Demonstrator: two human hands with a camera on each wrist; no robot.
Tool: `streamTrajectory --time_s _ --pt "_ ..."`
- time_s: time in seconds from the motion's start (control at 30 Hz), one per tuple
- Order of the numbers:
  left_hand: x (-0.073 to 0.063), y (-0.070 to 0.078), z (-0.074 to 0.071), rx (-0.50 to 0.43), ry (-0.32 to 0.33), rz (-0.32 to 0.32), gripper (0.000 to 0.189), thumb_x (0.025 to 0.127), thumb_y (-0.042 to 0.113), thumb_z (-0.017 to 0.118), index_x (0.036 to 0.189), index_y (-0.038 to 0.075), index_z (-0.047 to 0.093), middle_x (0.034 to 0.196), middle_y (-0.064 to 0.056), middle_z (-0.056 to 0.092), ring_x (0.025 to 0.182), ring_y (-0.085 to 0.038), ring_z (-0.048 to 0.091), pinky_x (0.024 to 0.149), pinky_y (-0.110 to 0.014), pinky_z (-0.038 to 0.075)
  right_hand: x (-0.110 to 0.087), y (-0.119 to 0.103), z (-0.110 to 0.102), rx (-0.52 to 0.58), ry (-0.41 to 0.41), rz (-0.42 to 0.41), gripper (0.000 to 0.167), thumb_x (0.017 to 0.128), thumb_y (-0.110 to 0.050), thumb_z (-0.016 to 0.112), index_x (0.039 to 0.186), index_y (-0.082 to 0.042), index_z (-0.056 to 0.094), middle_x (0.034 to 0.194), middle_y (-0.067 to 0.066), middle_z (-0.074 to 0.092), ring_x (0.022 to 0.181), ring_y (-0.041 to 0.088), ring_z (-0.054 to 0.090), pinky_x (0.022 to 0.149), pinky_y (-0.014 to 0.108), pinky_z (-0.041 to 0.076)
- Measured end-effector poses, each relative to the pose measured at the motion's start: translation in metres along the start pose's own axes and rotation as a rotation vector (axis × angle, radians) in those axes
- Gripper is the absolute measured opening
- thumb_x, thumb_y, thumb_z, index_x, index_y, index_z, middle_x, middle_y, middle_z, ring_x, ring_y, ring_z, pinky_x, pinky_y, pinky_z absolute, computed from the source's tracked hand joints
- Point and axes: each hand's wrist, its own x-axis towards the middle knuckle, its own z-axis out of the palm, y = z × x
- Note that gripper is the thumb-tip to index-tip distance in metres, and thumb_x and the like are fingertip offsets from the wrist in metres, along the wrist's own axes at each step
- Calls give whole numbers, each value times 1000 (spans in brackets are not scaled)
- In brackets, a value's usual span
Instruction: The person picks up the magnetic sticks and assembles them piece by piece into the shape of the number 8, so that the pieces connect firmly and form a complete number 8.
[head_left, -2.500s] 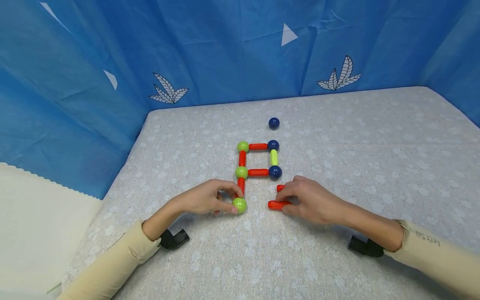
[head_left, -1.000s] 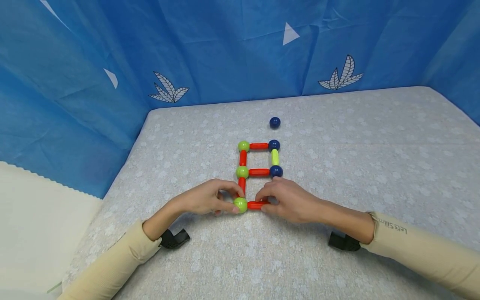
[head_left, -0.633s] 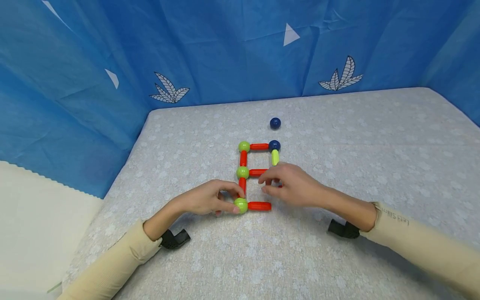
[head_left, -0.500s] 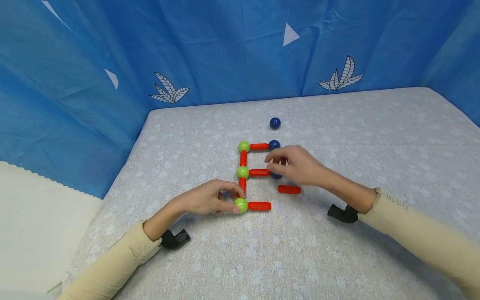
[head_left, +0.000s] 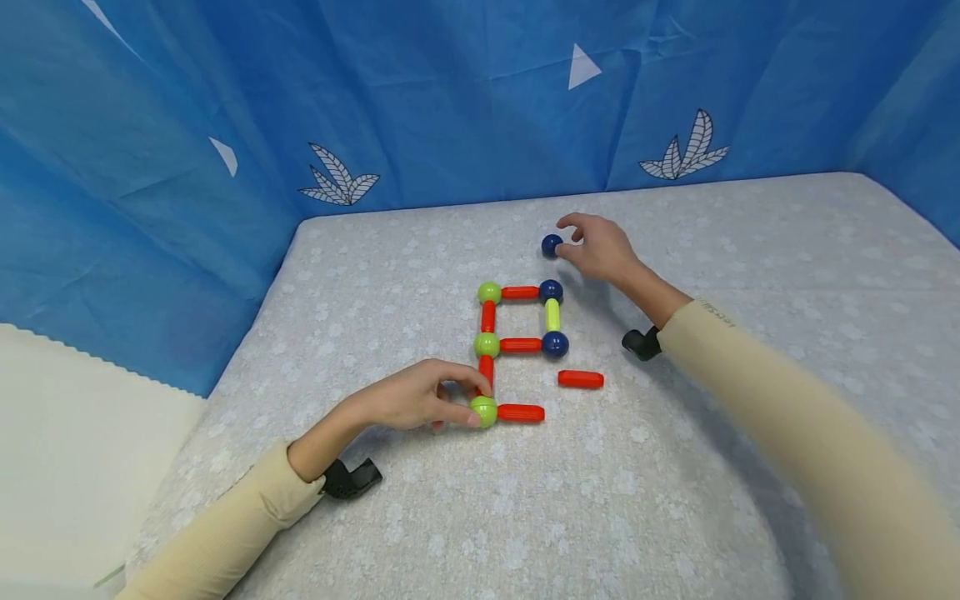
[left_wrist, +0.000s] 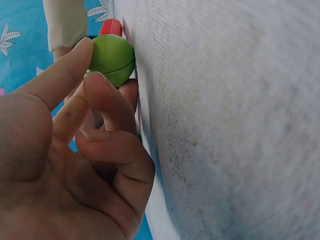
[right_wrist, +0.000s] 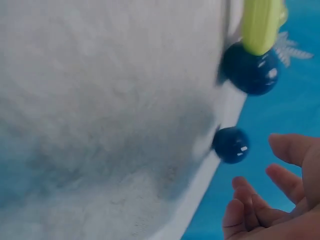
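Note:
My left hand [head_left: 416,395] pinches a green magnetic ball [head_left: 485,412] at the near corner of a flat stick-and-ball frame; the left wrist view shows thumb and fingers against that ball [left_wrist: 112,59]. A red magnetic rod [head_left: 521,413] extends rightward from it, and another red rod [head_left: 487,370] leads back to the middle green ball [head_left: 486,345]. At the back, my right hand [head_left: 603,250] reaches with parted fingers beside a loose dark blue ball [head_left: 551,246]. In the right wrist view a gap shows between the fingers and this ball [right_wrist: 231,145].
A loose red rod [head_left: 581,379] lies right of the frame. The frame's far square has blue balls [head_left: 554,345] on its right, joined by a yellow-green rod [head_left: 552,315]. Behind the cloth-covered table [head_left: 360,292] hangs a blue curtain [head_left: 465,108].
My right hand set a red rod against the near green ball, let it go, then moved back over the frame to the loose blue ball. The left hand stayed on the green ball.

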Motion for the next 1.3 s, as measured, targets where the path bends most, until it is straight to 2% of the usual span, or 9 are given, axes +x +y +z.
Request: streamTrajectory --time_s 0.13,0.27,0.63,0.9,1.3 --pt "1 1 1 5 -5 6 30 92 21 73 121 16 66 108 0 64 56 -16 55 55 -31 49 12 6 5 -35 -8 57 47 98 -19 59 142 -5 50 130 23 55 112 37 52 92 51 45" --pt "1 2 1 8 -6 13 29 92 20 73 120 16 66 107 0 64 56 -16 55 55 -31 49 19 11 8 -20 -19 91 49 98 -20 61 143 -7 48 130 23 54 111 37 52 91 50 46" --pt "0 2 1 -14 -6 21 26 92 16 73 116 15 66 105 -1 64 56 -16 55 54 -31 50 25 10 15 -11 -58 69 50 98 -20 62 144 -8 49 127 22 55 106 35 51 86 46 46" --pt "-1 1 1 -16 1 11 26 92 15 73 117 14 66 106 -2 64 57 -16 55 54 -32 51 27 4 19 -19 -73 87 44 98 -16 61 141 -7 53 126 20 55 107 34 49 94 47 43" --pt "-2 1 0 -11 6 -3 26 92 15 73 117 15 66 107 -2 64 55 -15 55 54 -31 50 29 2 18 -23 -81 88 43 99 -15 61 140 -7 53 126 21 55 106 35 49 94 48 43"
